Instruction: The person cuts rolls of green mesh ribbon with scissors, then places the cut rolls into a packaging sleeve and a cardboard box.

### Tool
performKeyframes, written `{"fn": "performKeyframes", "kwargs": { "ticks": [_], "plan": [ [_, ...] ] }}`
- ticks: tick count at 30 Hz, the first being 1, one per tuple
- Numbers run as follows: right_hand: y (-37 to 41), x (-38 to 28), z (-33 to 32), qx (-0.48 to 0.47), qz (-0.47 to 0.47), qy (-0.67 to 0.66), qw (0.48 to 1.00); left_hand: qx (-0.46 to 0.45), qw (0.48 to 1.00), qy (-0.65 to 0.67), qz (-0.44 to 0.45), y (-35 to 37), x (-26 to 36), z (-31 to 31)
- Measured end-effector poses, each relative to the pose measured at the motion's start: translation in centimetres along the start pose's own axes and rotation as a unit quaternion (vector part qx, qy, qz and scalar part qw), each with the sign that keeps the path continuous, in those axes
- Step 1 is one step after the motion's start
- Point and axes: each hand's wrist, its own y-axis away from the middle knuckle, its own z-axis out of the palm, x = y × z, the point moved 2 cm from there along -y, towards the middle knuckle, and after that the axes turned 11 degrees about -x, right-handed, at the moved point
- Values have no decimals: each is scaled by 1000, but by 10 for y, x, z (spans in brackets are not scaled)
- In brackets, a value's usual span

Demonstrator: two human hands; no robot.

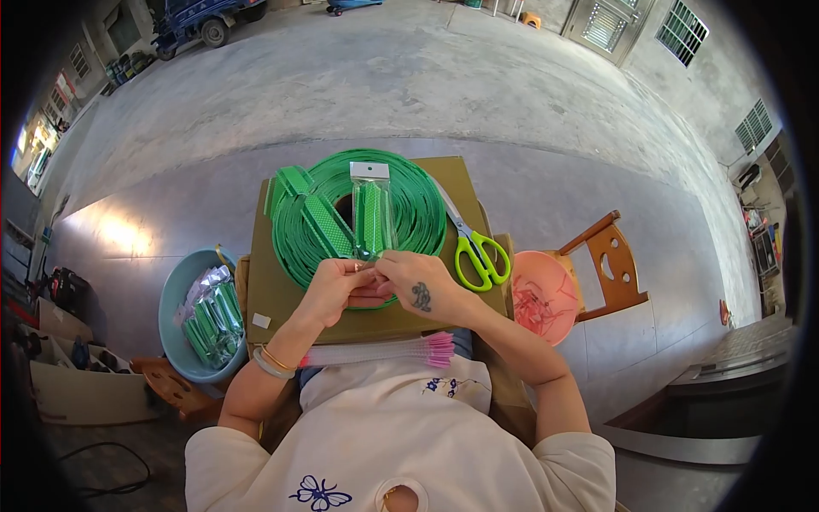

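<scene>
A clear plastic packet (372, 209) with a white hang-tab header and folded green mesh strip inside lies on a large coil of green strip (409, 188). At the packet's near end, my left hand (334, 290) and my right hand (420, 286) meet, fingers closed in a pinch on its edge. The fingers partly hide that edge. Left of the packet, a loose folded green strip (316, 213) rests across the coil. Scissors with lime-green handles (482, 260) lie to the right, beside the coil. A bundle of clear sleeves with pink ends (384, 351) lies across my lap.
The coil sits on a cardboard box (444, 320). A blue basin (175, 299) of filled green packets stands on the left. On the right, a pink basin (559, 286) holding pink scraps rests by a wooden chair (610, 264). A blue vehicle (200, 21) is parked far left.
</scene>
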Motion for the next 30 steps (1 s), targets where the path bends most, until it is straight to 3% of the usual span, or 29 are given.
{"fn": "performKeyframes", "kwargs": {
  "ticks": [5, 7, 8, 9, 11, 13, 15, 16, 17, 20, 22, 25, 26, 28, 30],
  "plan": [
    [26, -18, -45, 8, -62, -106, 992, 29, 999, 19, -8, 1, 4, -1],
    [49, 4, -82, 95, 33, -188, 977, 27, 999, 27, -17, 5, 6, 2],
    [67, 28, -100, 115, 171, -253, 945, 22, 999, 19, -17, 7, 7, 3],
    [86, 65, -107, 176, 185, -296, 920, 17, 1000, 11, -15, 8, 8, 4],
    [128, 136, -104, 274, 293, -207, 892, 13, 1000, -3, -13, 11, 11, 6],
    [180, 208, -69, 284, 345, -200, 872, 12, 1000, -19, -9, 14, 10, 5],
    [223, 250, -18, 270, 423, -212, 839, 19, 999, -39, -5, 18, 9, 1],
    [240, 263, 6, 215, 447, -120, 860, 27, 998, -55, -2, 22, 12, 1],
    [294, 365, 77, 223, 408, 120, 877, 35, 997, -70, -2, 27, 16, 3],
    [269, 299, 89, -82, 415, 142, 895, 54, 992, -110, 14, 37, 18, -3],
    [245, 267, 88, -302, 387, 154, 858, 58, 989, -137, 20, 42, 20, -8],
    [260, 301, 112, -248, 442, -90, 857, 74, 986, -151, 24, 46, 20, -13],
    [258, 299, 108, -235, 468, -166, 835, 77, 985, -154, 27, 47, 21, -14],
    [225, 230, 51, -233, 543, -312, 744, 81, 983, -162, 32, 48, 22, -15],
    [233, 243, 37, -178, 573, -255, 758, 91, 979, -180, 38, 50, 27, -15]
  ]
}}
